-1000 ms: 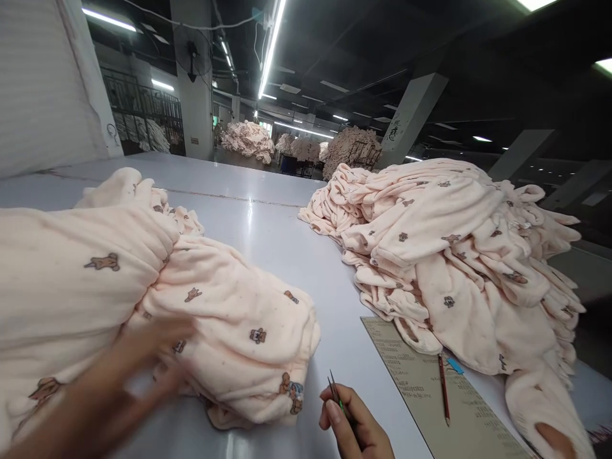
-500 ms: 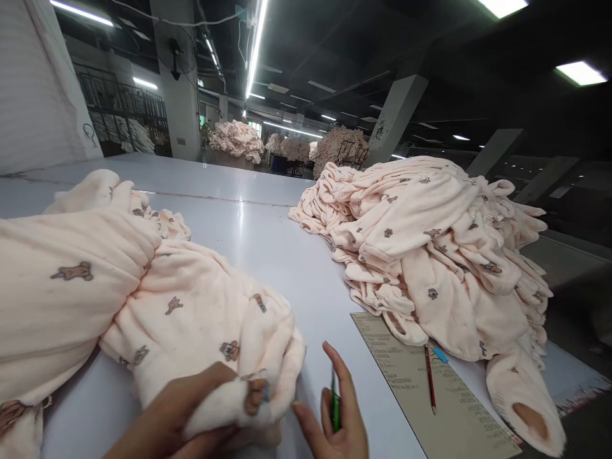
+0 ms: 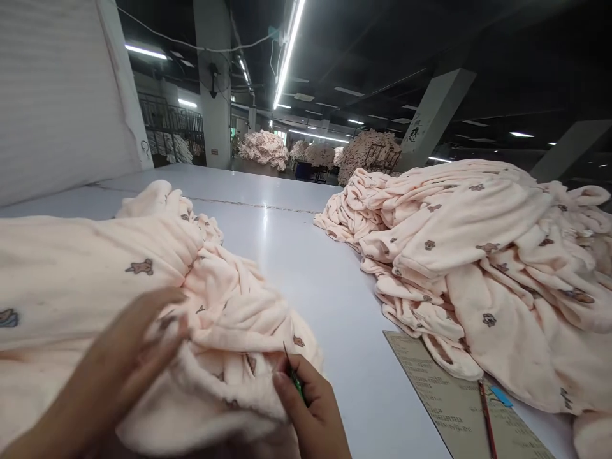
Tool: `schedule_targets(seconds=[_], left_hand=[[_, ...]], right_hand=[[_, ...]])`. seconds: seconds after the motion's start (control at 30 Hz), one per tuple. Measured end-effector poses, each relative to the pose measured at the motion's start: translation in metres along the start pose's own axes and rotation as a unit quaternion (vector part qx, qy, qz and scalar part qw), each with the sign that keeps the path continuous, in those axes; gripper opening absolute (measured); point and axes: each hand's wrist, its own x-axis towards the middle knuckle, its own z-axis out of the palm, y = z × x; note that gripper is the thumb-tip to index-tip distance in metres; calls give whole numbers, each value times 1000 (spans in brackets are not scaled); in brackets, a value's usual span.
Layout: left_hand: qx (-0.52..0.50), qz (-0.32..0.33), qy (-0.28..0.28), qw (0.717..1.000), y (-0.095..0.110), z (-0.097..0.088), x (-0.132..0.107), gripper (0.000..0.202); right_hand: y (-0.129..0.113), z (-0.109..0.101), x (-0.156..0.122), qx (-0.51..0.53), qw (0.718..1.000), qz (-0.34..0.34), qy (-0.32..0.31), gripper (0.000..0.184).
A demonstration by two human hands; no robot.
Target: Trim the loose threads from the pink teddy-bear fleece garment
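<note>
two hands: both on the pink fleece garment [image 3: 229,331]
left hand [image 3: 129,357]: flat, fingers spread on fleece
right hand [image 3: 310,414]: pinching green tweezers [image 3: 294,376], tips up-left into the cloth
right of hands: paper sheet [image 3: 454,408], red pencil [image 3: 486,417], fleece pile [image 3: 478,255]

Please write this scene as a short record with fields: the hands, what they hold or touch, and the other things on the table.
left hand: flat on the pink fleece garment, fingers spread
right hand: shut on green tweezers, tips at the garment's edge
table: pale grey, glossy
right side: garment pile, same bear print
near right: printed sheet with a red pencil lying on it
background: more fabric heaps
</note>
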Motion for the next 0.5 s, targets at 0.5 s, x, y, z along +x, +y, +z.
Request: schedule_targets(seconds=[0.5], left_hand=[[-453,-198,-391,776,57,38,-21,38]], right_hand=[[8,-5,-2,-78,994,-19,67,22]])
